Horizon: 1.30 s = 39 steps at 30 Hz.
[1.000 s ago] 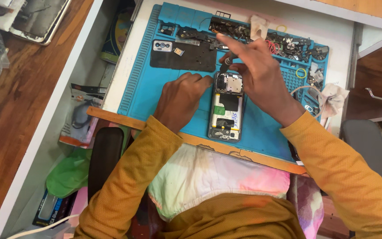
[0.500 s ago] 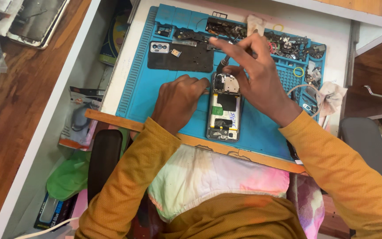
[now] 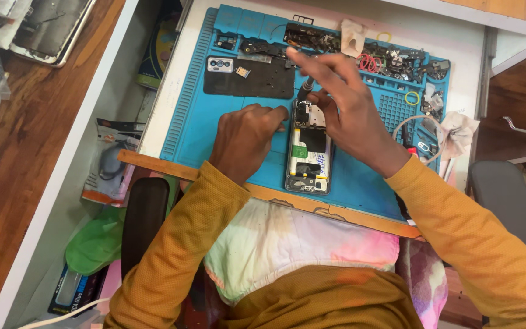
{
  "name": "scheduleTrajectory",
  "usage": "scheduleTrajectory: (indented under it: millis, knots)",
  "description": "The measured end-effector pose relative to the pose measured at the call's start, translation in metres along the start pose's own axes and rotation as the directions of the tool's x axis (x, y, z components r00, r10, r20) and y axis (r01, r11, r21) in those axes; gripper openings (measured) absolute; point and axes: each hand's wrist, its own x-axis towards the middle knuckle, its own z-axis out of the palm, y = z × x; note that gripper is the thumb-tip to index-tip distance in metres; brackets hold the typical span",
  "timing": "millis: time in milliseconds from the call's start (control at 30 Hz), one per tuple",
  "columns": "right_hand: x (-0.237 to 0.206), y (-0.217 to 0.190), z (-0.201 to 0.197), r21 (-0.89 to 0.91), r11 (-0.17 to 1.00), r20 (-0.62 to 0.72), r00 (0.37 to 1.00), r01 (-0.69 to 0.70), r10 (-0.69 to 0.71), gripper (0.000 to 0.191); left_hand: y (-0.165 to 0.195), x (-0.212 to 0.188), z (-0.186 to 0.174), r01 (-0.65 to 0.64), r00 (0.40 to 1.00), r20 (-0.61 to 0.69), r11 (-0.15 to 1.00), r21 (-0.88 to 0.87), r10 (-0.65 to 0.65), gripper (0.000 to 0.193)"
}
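Note:
An opened phone (image 3: 309, 155) with its back off lies upright on a blue repair mat (image 3: 208, 128), battery and boards showing. My left hand (image 3: 246, 139) rests flat on the mat and touches the phone's upper left edge. My right hand (image 3: 345, 113) grips a thin screwdriver (image 3: 305, 90) whose tip meets the top part of the phone. The phone's dark back cover (image 3: 251, 77) with its camera block lies on the mat just behind.
Small parts, screws and rubber rings (image 3: 397, 61) fill the mat's far trays. A crumpled tissue (image 3: 455, 129) and a cable lie at the right edge. A wooden ruler (image 3: 153, 164) runs along the desk's front. Packets (image 3: 108, 164) sit in the gap at left.
My right hand has drawn back from the far trays toward the phone's top, bringing the screwdriver down onto it. My left hand has stayed by the phone.

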Motion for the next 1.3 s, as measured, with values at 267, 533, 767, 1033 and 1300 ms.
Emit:
scheduleTrajectory:
  millis: [267, 533, 767, 1033, 1300]
  knots:
    - [-0.013, -0.014, -0.010, -0.110, 0.978, -0.043, 0.984, -0.177, 0.174, 0.060, 0.013, -0.016, -0.010, 0.032, 0.999, -0.025, 0.999, -0.020, -0.033, 0.007]
    - [-0.023, -0.024, -0.021, 0.092, 0.996, -0.009, 1.000, -0.011, 0.012, 0.072, 0.028, -0.018, -0.008, 0.019, 1.000, -0.022, 0.999, -0.036, -0.020, 0.008]
    - [-0.029, -0.015, -0.024, -0.237, 0.935, -0.012, 0.963, -0.263, 0.268, 0.068, 0.036, -0.015, 0.001, 0.017, 1.000, 0.011, 1.000, -0.002, -0.017, 0.004]
    - [-0.042, -0.014, -0.033, 0.065, 0.993, 0.002, 0.995, -0.097, 0.097, 0.079, 0.050, -0.014, 0.000, 0.014, 1.000, 0.025, 0.999, 0.031, -0.015, 0.012]
    - [-0.039, -0.017, -0.032, -0.271, 0.959, -0.034, 0.996, -0.085, 0.079, 0.068, 0.048, -0.014, 0.001, 0.025, 1.000, 0.017, 1.000, 0.018, -0.025, 0.007]
